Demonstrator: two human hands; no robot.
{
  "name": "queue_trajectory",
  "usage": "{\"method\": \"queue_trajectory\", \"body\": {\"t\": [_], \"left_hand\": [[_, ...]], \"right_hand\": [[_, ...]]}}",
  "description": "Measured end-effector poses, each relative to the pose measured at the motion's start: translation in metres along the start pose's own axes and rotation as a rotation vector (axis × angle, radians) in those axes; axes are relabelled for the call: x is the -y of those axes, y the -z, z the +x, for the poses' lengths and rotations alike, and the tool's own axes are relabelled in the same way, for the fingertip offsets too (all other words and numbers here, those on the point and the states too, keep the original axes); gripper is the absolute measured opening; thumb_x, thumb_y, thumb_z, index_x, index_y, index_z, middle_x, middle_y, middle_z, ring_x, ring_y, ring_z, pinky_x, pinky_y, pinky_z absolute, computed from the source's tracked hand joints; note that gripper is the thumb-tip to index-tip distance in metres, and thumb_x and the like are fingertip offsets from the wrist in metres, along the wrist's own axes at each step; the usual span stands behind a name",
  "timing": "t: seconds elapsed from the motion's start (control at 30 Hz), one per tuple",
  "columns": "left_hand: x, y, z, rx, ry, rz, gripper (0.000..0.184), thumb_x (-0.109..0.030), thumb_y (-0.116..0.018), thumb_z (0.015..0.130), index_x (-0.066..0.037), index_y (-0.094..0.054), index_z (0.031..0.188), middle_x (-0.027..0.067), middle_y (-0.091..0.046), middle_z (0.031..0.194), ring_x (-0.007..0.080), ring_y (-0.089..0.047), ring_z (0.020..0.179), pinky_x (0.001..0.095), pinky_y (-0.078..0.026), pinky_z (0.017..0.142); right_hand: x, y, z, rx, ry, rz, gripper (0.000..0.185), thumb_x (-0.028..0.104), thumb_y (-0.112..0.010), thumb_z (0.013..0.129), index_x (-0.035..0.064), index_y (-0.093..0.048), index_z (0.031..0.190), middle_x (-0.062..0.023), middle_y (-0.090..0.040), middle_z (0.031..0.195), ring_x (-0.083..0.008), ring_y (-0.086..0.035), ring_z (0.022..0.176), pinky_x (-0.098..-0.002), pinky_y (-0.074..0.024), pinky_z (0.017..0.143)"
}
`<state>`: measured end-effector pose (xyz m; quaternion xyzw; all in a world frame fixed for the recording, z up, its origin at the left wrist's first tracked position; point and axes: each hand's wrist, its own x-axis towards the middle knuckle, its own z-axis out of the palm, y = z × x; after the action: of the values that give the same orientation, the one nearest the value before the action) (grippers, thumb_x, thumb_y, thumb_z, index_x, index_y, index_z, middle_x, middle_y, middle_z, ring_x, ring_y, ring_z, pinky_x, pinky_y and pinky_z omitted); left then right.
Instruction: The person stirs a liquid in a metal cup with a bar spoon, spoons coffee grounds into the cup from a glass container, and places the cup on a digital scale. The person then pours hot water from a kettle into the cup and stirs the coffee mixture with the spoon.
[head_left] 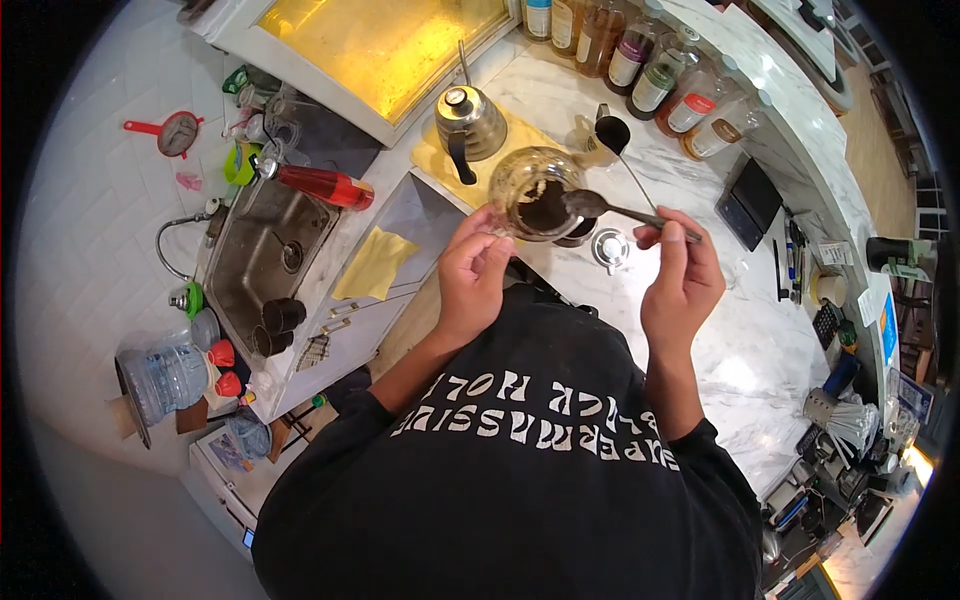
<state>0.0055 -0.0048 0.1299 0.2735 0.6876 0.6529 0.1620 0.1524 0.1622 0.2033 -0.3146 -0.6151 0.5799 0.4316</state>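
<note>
My left hand [474, 272] grips the near left side of a round glass vessel [538, 168], tilted above the counter, with dark contents [545, 207] inside. From the right, my right hand [683, 275] pinches the handle of a dark spoon [620, 210]. The spoon's bowl is at the vessel's right side; whether it touches the glass is unclear. Below the vessel, a dark cup is partly hidden. Just right of that stands a small round metal and glass item [609, 248]. A steel gooseneck kettle [472, 125] with a black handle rests on a yellow cloth [432, 153] behind the vessel.
Several bottles [650, 88] line the counter's back edge. A dark pitcher [611, 131] stands behind the spoon. At the right lies a black flat device [750, 203]. The left side has a steel sink [262, 250], a red bottle [325, 187] and dark cups [283, 315].
</note>
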Motion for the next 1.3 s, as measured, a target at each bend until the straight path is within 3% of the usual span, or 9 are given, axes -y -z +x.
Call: {"method": "queue_trajectory", "body": {"t": [0.13, 0.3, 0.33, 0.47, 0.5, 0.77, 0.9, 1.03, 1.3], "left_hand": [[0.007, 0.007, 0.005, -0.025, -0.038, 0.021, 0.020, -0.008, -0.063, 0.101, 0.008, -0.070, 0.091, 0.0236, -0.058, 0.139, 0.0210, -0.061, 0.121, 0.0295, -0.050, 0.094], [0.015, 0.012, 0.004, -0.067, 0.030, -0.030, 0.020, -0.007, -0.061, 0.102, 0.009, -0.068, 0.096, 0.0202, -0.058, 0.136, 0.0179, -0.061, 0.114, 0.0285, -0.051, 0.090], [0.016, 0.011, 0.004, -0.074, 0.051, -0.055, 0.020, -0.008, -0.061, 0.103, 0.010, -0.068, 0.096, 0.0199, -0.058, 0.136, 0.0174, -0.061, 0.113, 0.0283, -0.051, 0.090], [0.024, 0.012, 0.003, -0.073, 0.026, -0.072, 0.020, -0.008, -0.061, 0.103, 0.010, -0.068, 0.100, 0.0196, -0.058, 0.136, 0.0164, -0.061, 0.111, 0.0275, -0.052, 0.088], [0.022, 0.010, 0.002, -0.075, 0.034, -0.089, 0.020, -0.008, -0.061, 0.103, 0.010, -0.069, 0.100, 0.0196, -0.058, 0.136, 0.0168, -0.061, 0.112, 0.0277, -0.052, 0.089], [0.020, 0.014, 0.000, -0.042, 0.007, -0.058, 0.022, -0.009, -0.062, 0.102, 0.009, -0.069, 0.093, 0.0234, -0.055, 0.141, 0.0252, -0.060, 0.124, 0.0342, -0.049, 0.101], [0.012, 0.016, 0.000, 0.013, -0.118, 0.027, 0.022, -0.010, -0.062, 0.101, 0.007, -0.068, 0.091, 0.0265, -0.054, 0.142, 0.0314, -0.059, 0.127, 0.0394, -0.045, 0.107], [0.000, 0.014, 0.003, 0.048, -0.232, 0.040, 0.020, -0.009, -0.063, 0.100, 0.007, -0.067, 0.089, 0.0292, -0.054, 0.141, 0.0340, -0.059, 0.126, 0.0406, -0.044, 0.108], [-0.002, 0.014, -0.001, 0.053, -0.334, -0.049, 0.018, -0.006, -0.067, 0.096, 0.009, -0.064, 0.088, 0.0310, -0.053, 0.140, 0.0367, -0.060, 0.124, 0.0415, -0.047, 0.104]], "right_hand": [[-0.011, 0.013, 0.006, -0.070, 0.020, -0.023, 0.023, 0.011, -0.056, 0.106, -0.0059, -0.066, 0.118, -0.0107, -0.074, 0.091, -0.0114, -0.065, 0.084, -0.0255, -0.0500, 0.080], [-0.044, 0.011, -0.003, -0.067, 0.055, -0.212, 0.021, 0.011, -0.057, 0.105, -0.0029, -0.069, 0.116, -0.0114, -0.075, 0.093, -0.0114, -0.065, 0.082, -0.0266, -0.0519, 0.079], [-0.052, 0.008, -0.006, -0.039, 0.046, -0.259, 0.018, 0.008, -0.061, 0.102, -0.0004, -0.071, 0.114, -0.0124, -0.075, 0.095, -0.0162, -0.068, 0.084, -0.0281, -0.0531, 0.078], [-0.083, 0.002, -0.004, 0.304, 0.441, -0.691, 0.026, 0.000, -0.072, 0.088, 0.0064, -0.072, 0.113, -0.0118, -0.074, 0.101, -0.0285, -0.069, 0.091, -0.0382, -0.0492, 0.084], [-0.083, -0.001, -0.005, 0.369, 0.377, -0.723, 0.027, -0.002, -0.069, 0.090, 0.0074, -0.074, 0.115, -0.0116, -0.074, 0.104, -0.0306, -0.067, 0.099, -0.0394, -0.0511, 0.088], [-0.021, 0.004, -0.003, 0.064, 0.499, -0.458, 0.020, -0.006, -0.065, 0.090, -0.0002, -0.071, 0.108, -0.0128, -0.074, 0.088, -0.0248, -0.066, 0.076, -0.0331, -0.0486, 0.077], [0.008, -0.004, -0.010, 0.118, 0.598, -0.235, 0.020, -0.011, -0.060, 0.089, -0.0017, -0.070, 0.103, -0.0124, -0.072, 0.086, -0.0260, -0.065, 0.073, -0.0386, -0.0496, 0.078], [0.007, -0.014, -0.013, 0.282, 0.656, -0.309, 0.023, -0.009, -0.066, 0.084, -0.0002, -0.069, 0.105, -0.0116, -0.071, 0.088, -0.0283, -0.065, 0.075, -0.0404, -0.0483, 0.077], [-0.002, -0.025, -0.017, 0.366, 0.661, -0.428, 0.026, -0.006, -0.071, 0.082, 0.0024, -0.070, 0.107, -0.0100, -0.071, 0.091, -0.0267, -0.064, 0.078, -0.0408, -0.0455, 0.078]]}}
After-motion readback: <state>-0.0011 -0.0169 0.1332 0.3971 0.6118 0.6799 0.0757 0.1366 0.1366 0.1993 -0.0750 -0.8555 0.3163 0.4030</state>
